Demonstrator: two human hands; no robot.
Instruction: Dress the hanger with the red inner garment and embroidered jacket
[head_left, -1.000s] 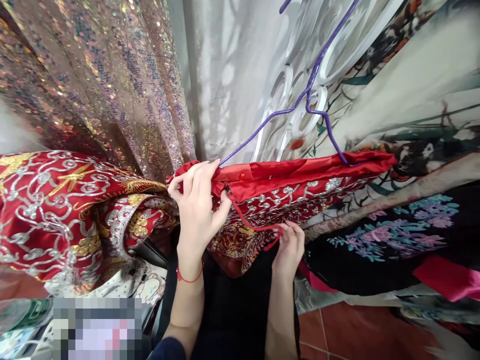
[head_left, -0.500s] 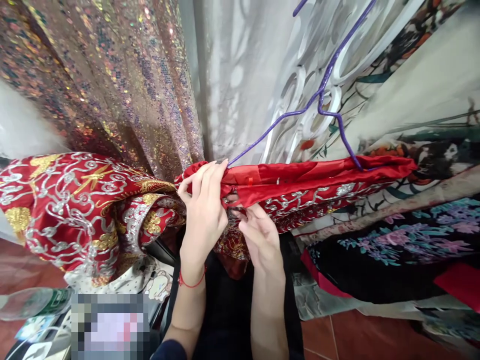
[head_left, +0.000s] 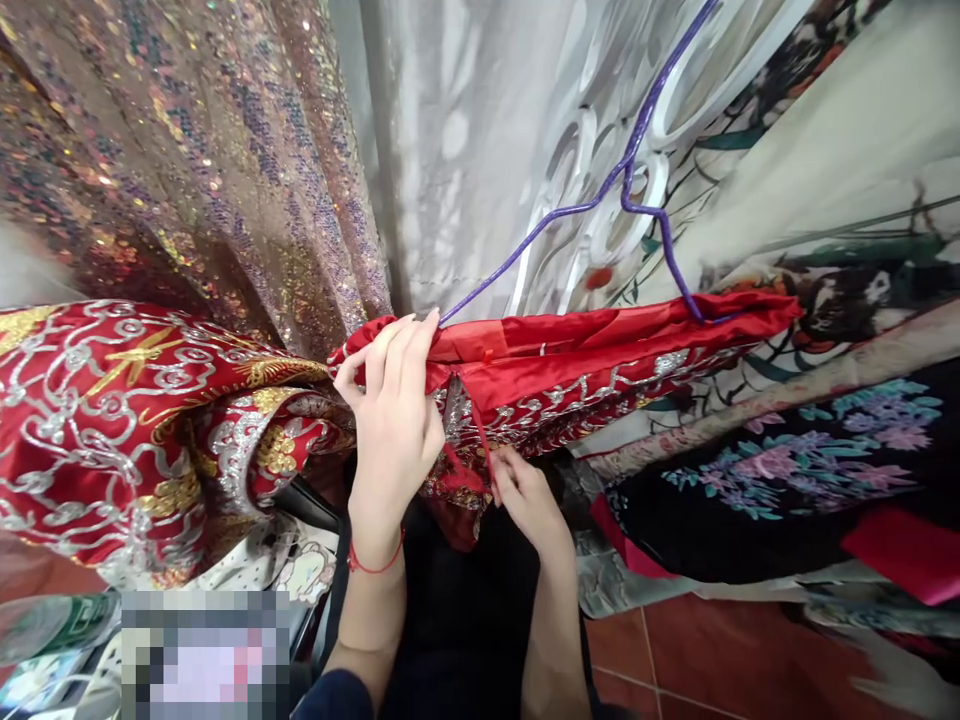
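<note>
Satin-lined red embroidered garment [head_left: 600,365] drapes a purple wire hanger [head_left: 570,215]; left hand [head_left: 394,425] pinches its edge, right hand [head_left: 525,495] pinches a thin red tie cord [head_left: 480,435].

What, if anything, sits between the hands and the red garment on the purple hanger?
Nothing visible. The left hand already has its grip on the red garment at the end of the purple hanger. The right hand pinches the thin red cord hanging just below, in direct contact.
</note>
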